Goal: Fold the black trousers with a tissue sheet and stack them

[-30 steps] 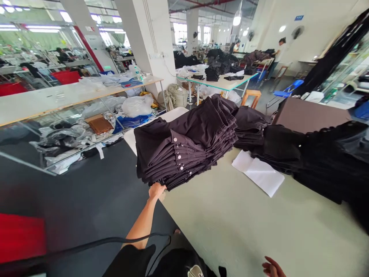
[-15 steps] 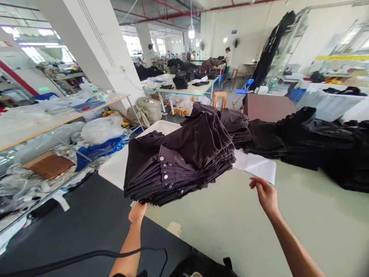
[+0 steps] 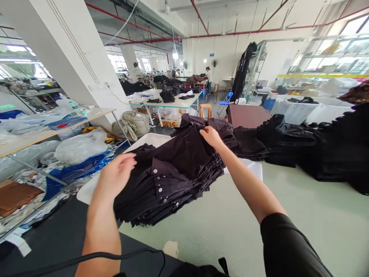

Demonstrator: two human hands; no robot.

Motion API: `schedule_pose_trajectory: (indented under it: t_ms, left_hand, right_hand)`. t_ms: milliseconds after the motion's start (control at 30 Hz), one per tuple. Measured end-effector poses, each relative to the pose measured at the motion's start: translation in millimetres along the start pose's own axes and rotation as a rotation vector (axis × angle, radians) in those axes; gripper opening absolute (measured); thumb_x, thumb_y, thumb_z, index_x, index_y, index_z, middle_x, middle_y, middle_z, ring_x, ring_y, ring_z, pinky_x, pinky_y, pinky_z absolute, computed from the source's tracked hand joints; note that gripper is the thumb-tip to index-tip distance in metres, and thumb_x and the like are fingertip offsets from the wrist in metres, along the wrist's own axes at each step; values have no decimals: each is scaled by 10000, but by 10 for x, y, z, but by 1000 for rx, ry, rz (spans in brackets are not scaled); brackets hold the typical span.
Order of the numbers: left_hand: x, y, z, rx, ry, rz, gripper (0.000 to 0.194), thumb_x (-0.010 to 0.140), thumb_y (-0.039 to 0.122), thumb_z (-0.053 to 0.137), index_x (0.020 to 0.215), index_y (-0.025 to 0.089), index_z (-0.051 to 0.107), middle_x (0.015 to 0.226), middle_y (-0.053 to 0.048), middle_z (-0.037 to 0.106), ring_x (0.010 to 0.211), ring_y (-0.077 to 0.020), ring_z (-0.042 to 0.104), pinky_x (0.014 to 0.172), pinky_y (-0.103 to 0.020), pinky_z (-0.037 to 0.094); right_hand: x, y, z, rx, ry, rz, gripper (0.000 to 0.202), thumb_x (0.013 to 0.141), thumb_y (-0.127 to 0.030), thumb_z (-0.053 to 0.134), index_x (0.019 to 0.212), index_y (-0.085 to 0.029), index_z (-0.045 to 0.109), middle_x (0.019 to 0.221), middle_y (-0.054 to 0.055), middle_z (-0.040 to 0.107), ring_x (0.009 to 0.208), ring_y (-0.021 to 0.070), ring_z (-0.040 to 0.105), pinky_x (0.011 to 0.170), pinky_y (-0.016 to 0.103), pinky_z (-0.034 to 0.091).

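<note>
A thick stack of folded black trousers with metal buttons lies on the near table. My right hand is at the stack's upper right, its fingers closed on the edge of the top trousers. Over the stack's left end is my left hand, slightly blurred, with its fingers bent and apart and nothing visible in them. Part of the stack's left side is hidden behind that hand.
The pale green table carries more dark garments along its far right side and a white sheet. A shelf with plastic bags stands left. A person stands far back.
My left hand has risen from the stack's lower left corner to above its left end. My right hand has moved from beside the stack onto its upper right edge. The view has shifted.
</note>
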State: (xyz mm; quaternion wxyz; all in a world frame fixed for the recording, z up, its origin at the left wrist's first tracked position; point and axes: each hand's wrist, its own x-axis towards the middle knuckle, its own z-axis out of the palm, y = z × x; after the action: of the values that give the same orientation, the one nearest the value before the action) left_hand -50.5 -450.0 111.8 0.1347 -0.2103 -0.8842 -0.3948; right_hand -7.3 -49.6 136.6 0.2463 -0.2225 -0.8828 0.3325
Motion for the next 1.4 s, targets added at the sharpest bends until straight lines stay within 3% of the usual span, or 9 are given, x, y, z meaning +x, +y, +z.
schedule_pose_trajectory:
  t_ms: [100, 167, 367, 500, 667, 867, 1133, 1267, 1400]
  left_hand:
    - [567, 989, 580, -159, -262, 218, 346, 940, 437, 504, 1134, 230, 702, 1188, -66, 774, 1092, -210, 736, 1021, -338, 548]
    - [946, 1412, 1024, -68, -277, 241, 402, 939, 435, 519, 1223, 200, 677, 1278, -103, 741, 1162, -230, 706, 1052, -341, 512]
    - [1542, 1572, 1955, 225, -492, 161, 438, 884, 391, 587, 1214, 134, 718, 1329, -200, 704, 1233, -338, 661, 1020, -382, 496]
    - [1583, 1293, 1956, -74, -458, 147, 394, 792, 219, 557, 1107, 169, 789, 1168, -108, 777, 1084, -270, 707, 941, -337, 511]
    - [1599, 1044, 1785, -588, -586, -76, 405, 681, 380, 733, 1028, 181, 799, 933, -66, 773, 794, -196, 680, 722, -313, 492]
    - [1553, 1054, 1788, -662, -602, -59, 453, 660, 503, 799, 955, 160, 774, 860, -44, 735, 751, -174, 633, 681, -283, 434]
    - [1292, 1323, 1708, -443, -494, 272, 431, 880, 444, 627, 1195, 166, 724, 1243, -95, 741, 1155, -271, 663, 1051, -381, 472]
    - [978, 1345, 1747, -397, -610, 503, 704, 889, 466, 652, 1514, 188, 484, 1609, -133, 471, 1494, -301, 430, 1242, -430, 335]
    - [720, 1262, 1746, -354, -503, 560, 766, 907, 456, 635, 1573, 183, 374, 1671, -160, 356, 1572, -300, 287, 1298, -459, 241]
  right_hand:
    - [-69, 13, 120, -187, -136, -86, 217, 961, -313, 538, 803, -204, 639, 951, 118, 739, 904, 241, 669, 830, 316, 454]
    - [-191, 59, 153, -213, -177, -180, 261, 970, -292, 527, 722, -222, 572, 876, 89, 718, 839, 212, 639, 782, 295, 420]
    - [-464, 300, 134, -10, -185, -254, 393, 963, -367, 483, 615, -242, 349, 610, -24, 473, 632, 138, 431, 630, 279, 297]
    - [-494, 463, 132, 121, -177, -236, 384, 902, -437, 468, 607, -246, 313, 576, -51, 357, 603, 121, 331, 597, 286, 255]
    - [-500, 596, 168, 210, -149, -199, 268, 759, -443, 447, 626, -248, 319, 603, -50, 327, 619, 118, 300, 591, 281, 249]
    - [-510, 618, 175, 217, -131, -159, 242, 703, -453, 447, 623, -253, 335, 613, -46, 326, 640, 121, 299, 590, 276, 249]
    - [-496, 566, 180, 263, -113, -144, 264, 763, -430, 480, 608, -238, 386, 596, -50, 402, 630, 125, 364, 602, 278, 289]
    - [-382, 435, 111, 269, -123, -135, 327, 842, -433, 517, 600, -236, 420, 581, -52, 433, 633, 134, 381, 623, 285, 317]
    - [-249, 148, 33, 199, -108, -206, 387, 871, -375, 579, 570, -242, 376, 564, -64, 396, 615, 125, 348, 641, 294, 307]
